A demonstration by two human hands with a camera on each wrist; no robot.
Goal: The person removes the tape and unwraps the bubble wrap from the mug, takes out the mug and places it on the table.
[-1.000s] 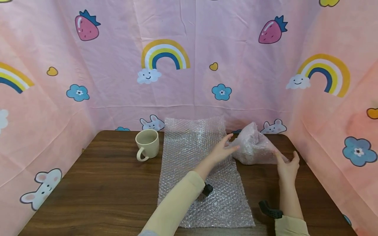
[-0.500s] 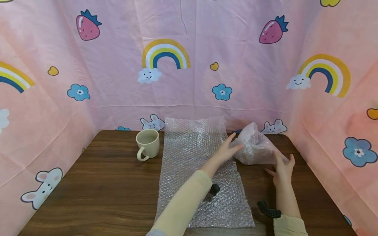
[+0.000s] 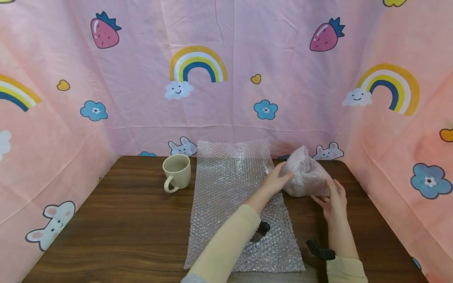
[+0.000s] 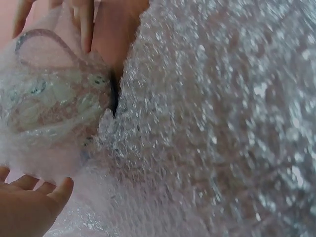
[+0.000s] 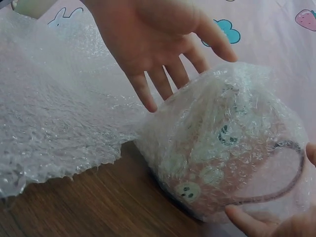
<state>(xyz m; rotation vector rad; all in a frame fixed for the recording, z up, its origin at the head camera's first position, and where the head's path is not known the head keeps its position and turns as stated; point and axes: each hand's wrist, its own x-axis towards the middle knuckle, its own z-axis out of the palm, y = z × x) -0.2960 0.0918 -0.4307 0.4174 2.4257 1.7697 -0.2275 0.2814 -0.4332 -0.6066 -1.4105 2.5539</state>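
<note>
A bundle of bubble wrap (image 3: 305, 175) stands on the wooden table (image 3: 124, 220) at the back right. A pink patterned cup shows through the bundle (image 5: 232, 158) in the right wrist view. My left hand (image 3: 279, 179) reaches across the flat bubble wrap sheet (image 3: 233, 196), and its spread, straight fingers (image 5: 163, 74) touch the bundle's left side. My right hand (image 3: 333, 198) rests against the bundle's near right side with relaxed fingertips (image 5: 256, 222). In the left wrist view the bundle (image 4: 49, 108) sits between my left hand (image 4: 29, 207) and my right hand (image 4: 108, 29).
A beige mug (image 3: 176, 171) stands upright left of the sheet, handle toward me. Pink printed cloth (image 3: 226, 98) walls in the table at the back and both sides. The sheet's far end climbs the back cloth.
My right hand has slid left along the table to the bundle, folding in its loose tail. My left hand has moved a little closer, onto the bundle's left side.
</note>
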